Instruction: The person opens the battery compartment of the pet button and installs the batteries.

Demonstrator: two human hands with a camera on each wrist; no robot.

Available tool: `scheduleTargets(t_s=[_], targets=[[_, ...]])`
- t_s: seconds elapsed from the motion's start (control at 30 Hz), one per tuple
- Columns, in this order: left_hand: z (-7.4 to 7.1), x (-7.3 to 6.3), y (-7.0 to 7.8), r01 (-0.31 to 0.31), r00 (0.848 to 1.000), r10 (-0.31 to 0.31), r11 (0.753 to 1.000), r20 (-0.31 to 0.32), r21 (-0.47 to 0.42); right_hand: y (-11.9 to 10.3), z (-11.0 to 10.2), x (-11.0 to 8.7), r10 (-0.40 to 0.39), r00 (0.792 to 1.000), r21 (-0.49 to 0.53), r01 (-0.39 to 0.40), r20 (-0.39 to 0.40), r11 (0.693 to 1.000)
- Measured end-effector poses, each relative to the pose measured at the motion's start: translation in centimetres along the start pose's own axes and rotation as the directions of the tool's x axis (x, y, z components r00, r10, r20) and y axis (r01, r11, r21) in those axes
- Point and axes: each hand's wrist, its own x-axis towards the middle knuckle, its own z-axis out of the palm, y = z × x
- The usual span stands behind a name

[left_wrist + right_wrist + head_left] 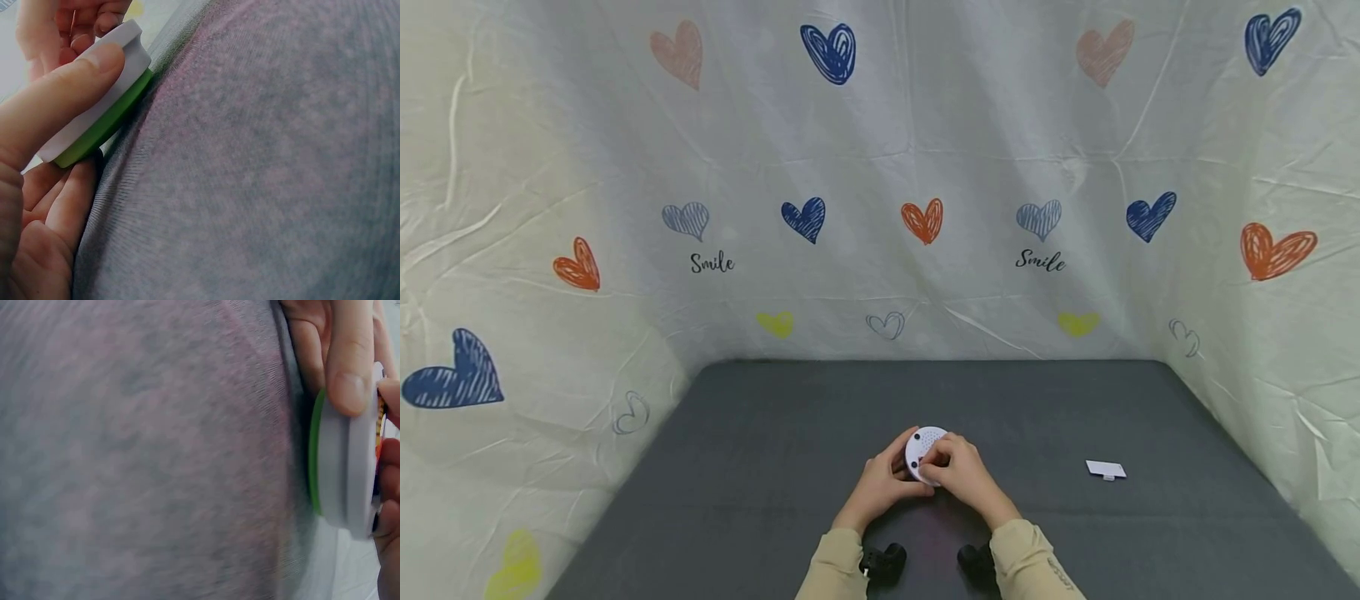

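Observation:
A round white device with small holes and dark feet on its face is held above the table in the head view. Its other side has a green rim, seen in the left wrist view. My left hand grips it by the edge, thumb on the white side wall and fingers behind the green part. My right hand has its fingers curled at the perforated face. Between them in the right wrist view shows a yellow, black and red strip, apparently a battery, mostly hidden by the fingers.
A small white cover with a tab lies on the dark grey tabletop, to the right of my hands. A pale curtain printed with hearts surrounds the table's back and sides. Black wrist cameras hang below the sleeves.

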Motion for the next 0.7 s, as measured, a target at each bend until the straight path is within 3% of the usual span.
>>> scheduleTargets(t_s=[0.1, 0.33, 0.53, 0.7], targets=[[0.0, -0.1, 0.3, -0.015, 1.0, 0.015, 1.0, 0.0, -0.004, 0.0, 0.0, 0.1, 0.0, 1.0, 0.002, 0.0, 0.018, 1.0], [0.0, 0.0, 0.4, 0.015, 1.0, -0.015, 1.0, -0.006, 0.004, 0.1, -0.1, 0.4, -0.019, 0.999, -0.005, 0.019, 0.028, 1.0], [0.1, 0.7, -1.8, 0.014, 1.0, -0.014, 1.0, -0.015, 0.007, 0.0, -0.2, 0.6, -0.032, 0.999, -0.019, 0.032, 0.028, 0.999], [0.2, 0.8, -2.4, 0.01, 1.0, -0.01, 1.0, -0.015, 0.006, -0.2, -0.2, 0.7, -0.022, 0.999, -0.036, 0.023, 0.028, 0.999]])
